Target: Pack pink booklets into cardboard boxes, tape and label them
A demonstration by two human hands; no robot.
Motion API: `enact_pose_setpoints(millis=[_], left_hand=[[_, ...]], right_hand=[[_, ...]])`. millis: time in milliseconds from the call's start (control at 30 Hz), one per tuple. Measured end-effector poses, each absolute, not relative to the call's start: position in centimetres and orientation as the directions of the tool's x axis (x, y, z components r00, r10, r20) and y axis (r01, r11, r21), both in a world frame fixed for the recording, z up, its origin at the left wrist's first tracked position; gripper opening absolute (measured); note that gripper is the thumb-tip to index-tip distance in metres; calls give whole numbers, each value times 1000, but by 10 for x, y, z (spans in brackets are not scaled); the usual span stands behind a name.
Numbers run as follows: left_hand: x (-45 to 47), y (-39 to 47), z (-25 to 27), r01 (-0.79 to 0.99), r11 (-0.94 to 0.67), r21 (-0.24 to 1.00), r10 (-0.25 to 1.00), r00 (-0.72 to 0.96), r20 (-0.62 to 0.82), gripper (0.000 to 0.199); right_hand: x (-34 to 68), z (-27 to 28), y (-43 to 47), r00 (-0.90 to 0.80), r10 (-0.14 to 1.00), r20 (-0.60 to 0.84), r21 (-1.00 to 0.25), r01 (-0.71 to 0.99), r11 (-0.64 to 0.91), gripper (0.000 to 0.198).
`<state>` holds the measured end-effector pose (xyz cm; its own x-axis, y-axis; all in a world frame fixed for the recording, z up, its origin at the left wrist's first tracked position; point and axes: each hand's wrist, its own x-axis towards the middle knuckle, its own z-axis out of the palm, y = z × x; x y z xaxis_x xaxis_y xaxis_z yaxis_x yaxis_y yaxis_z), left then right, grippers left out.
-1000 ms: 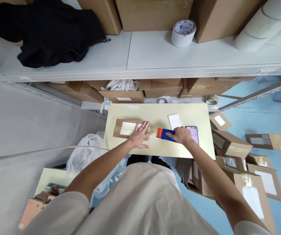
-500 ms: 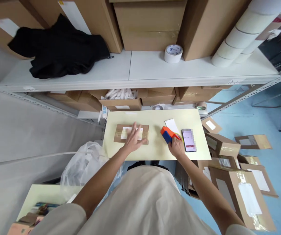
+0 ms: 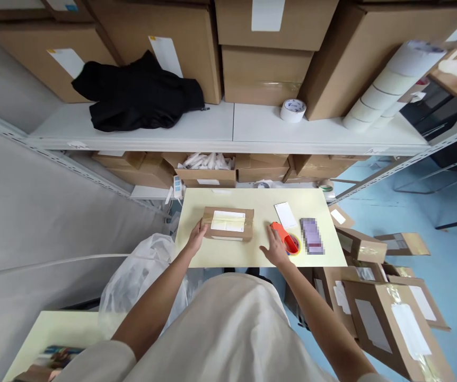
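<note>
A small taped cardboard box [image 3: 216,236] with a white label [image 3: 228,221] lies on the pale yellow table [image 3: 236,257]. My left hand [image 3: 195,239] grips the box's left end, its thumb on the near side. My right hand [image 3: 275,248] is open, fingers apart, at the left side of an orange-red tape dispenser [image 3: 282,232] that rests on the table. A yellow-edged tape roll [image 3: 298,244] shows in the dispenser. To its right lies a phone [image 3: 312,236], and behind it a white card [image 3: 286,214].
A white shelf [image 3: 260,127] above the table's far edge holds large boxes, a black garment [image 3: 144,101], a tape roll [image 3: 292,110] and stacked white rolls [image 3: 387,87]. Several cartons [image 3: 391,318] crowd the floor at right. A clear plastic bag [image 3: 137,276] hangs at left.
My right hand has let go of the tape dispenser, now lying on the table. My left hand has moved from the top of the box to its left end. The view has tilted up.
</note>
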<state>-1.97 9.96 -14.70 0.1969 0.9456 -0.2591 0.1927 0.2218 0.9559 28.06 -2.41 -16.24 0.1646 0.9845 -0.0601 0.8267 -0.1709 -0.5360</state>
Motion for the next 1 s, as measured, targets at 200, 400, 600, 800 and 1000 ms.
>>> enact_pose_setpoints(millis=[200, 400, 600, 800, 1000], left_hand=[[-23, 96, -147, 212, 345, 914, 917, 129, -377, 63], [-21, 108, -146, 144, 190, 971, 965, 157, -212, 67], [-11, 127, -147, 608, 210, 766, 942, 84, -325, 34], [-1, 138, -148, 753, 93, 651, 970, 80, -231, 57], [40, 128, -121, 737, -541, 405, 814, 580, 30, 80]], right_hand=[[233, -157, 16, 69, 992, -110, -820, 557, -130, 84], [243, -133, 28, 189, 936, -296, -876, 336, -345, 61], [237, -124, 52, 331, 789, -517, -737, 296, -607, 57], [240, -136, 36, 296, 856, -423, -780, 362, -510, 57], [293, -153, -46, 483, 875, -36, -452, 773, -445, 53]])
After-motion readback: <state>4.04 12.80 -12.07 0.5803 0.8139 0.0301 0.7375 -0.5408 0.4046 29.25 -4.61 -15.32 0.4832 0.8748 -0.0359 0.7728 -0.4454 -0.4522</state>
